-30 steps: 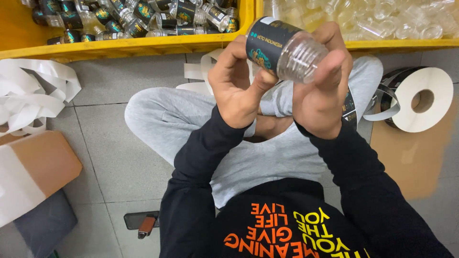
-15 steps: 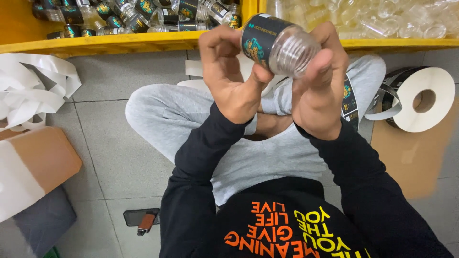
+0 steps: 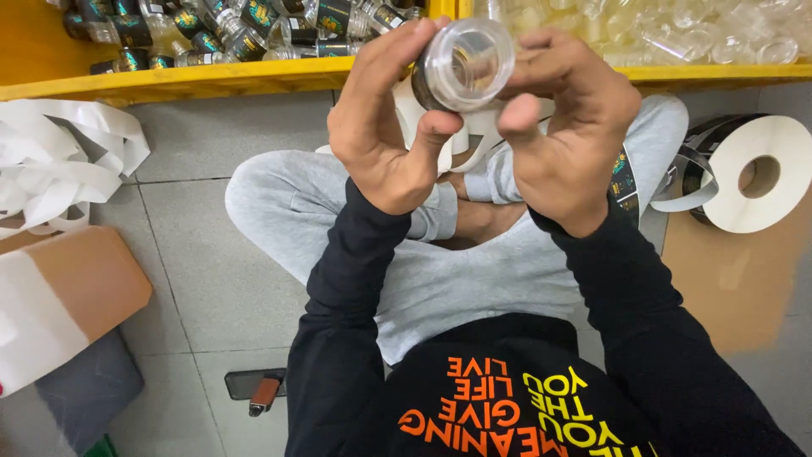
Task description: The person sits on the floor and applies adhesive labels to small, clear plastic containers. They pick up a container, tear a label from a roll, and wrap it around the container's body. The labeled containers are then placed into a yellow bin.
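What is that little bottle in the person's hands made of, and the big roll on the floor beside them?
The bottle looks like clear, glossy plastic, possibly glass: light passes through its base, and a dark label wraps its side. The roll seems to be white matte paper wound on a hollow core, likely label backing, with dark printed labels trailing off it.

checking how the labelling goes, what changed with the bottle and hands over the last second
The clear bottle has been turned in both hands: a second ago its dark label faced the camera side-on, now its round end faces up and only a sliver of label shows. The left hand and right hand kept hold throughout, fingers shifting around it. The yellow crate, the label roll and the seated legs stayed put.
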